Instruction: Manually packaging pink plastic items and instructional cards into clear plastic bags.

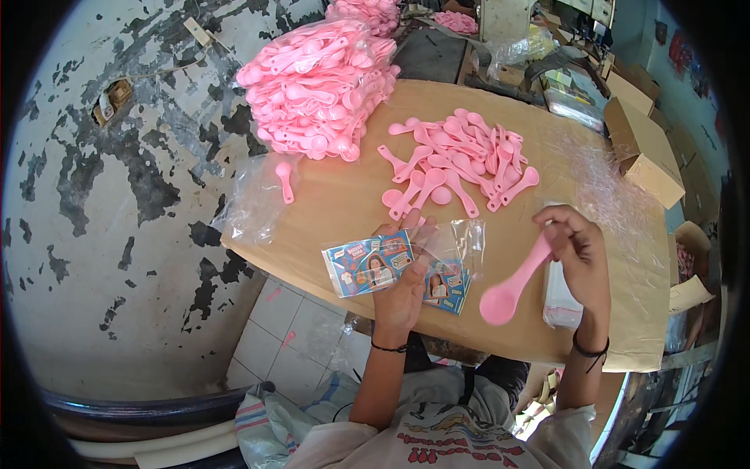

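Note:
My left hand (404,293) is closed on a clear plastic bag (467,238) with a blue printed card (367,266) in it, held above the table. Below that hand, more blue printed cards (453,295) lie near the table's front edge. Between the thumb and fingers of my right hand (576,248) is the handle of a pink plastic spoon (504,301), its bowl hanging down to the left. A loose pile of pink spoons (469,152) lies beyond both hands. Just under my right hand sits a stack of clear bags (561,297), partly hidden by it.
A tall heap of bagged pink spoons (316,94) stands at the table's far left. One spoon (285,184) lies on a clear plastic sheet (250,195) at the left edge. An open cardboard box (644,156) and crumpled clear film (598,168) are at the right.

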A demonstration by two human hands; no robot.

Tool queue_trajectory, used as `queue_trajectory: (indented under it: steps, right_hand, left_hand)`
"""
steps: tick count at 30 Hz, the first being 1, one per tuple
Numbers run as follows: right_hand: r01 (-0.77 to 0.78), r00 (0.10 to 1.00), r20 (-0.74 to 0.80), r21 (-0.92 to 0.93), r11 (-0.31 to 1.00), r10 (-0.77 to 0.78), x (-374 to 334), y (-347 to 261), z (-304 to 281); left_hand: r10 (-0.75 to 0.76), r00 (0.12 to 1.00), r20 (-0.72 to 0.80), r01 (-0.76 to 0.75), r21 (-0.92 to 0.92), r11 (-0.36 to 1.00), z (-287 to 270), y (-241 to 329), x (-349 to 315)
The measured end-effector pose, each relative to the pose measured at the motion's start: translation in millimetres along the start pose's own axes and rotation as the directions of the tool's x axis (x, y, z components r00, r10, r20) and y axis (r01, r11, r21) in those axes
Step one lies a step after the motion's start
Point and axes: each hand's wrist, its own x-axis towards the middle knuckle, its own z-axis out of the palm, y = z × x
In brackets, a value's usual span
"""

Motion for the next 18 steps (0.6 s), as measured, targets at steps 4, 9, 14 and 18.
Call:
queue_trajectory:
  steps: [4,9,14,18]
  right_hand:
    - [-0.112,0.919,0.377,-0.041,0.993,0.119,8,-10,9]
    - [-0.286,0.83,0.518,0.077,0.955,0.207,14,-11,31]
    - [-0.361,0.856,0.446,0.155,0.92,0.261,10,-4,35]
    - [-0.109,0.992,0.081,0.192,0.975,0.095,-2,5,25]
  left_hand:
    - [-0.004,0.998,0.055,0.0,0.067,0.998,-1,5,2]
    - [0.047,0.982,0.183,-0.094,0.255,0.962,4,8,7]
    - [0.04,0.991,0.131,-0.072,0.249,0.966,-2,10,6]
    - [0.061,0.996,-0.066,-0.062,-0.022,0.998,-12,12,7]
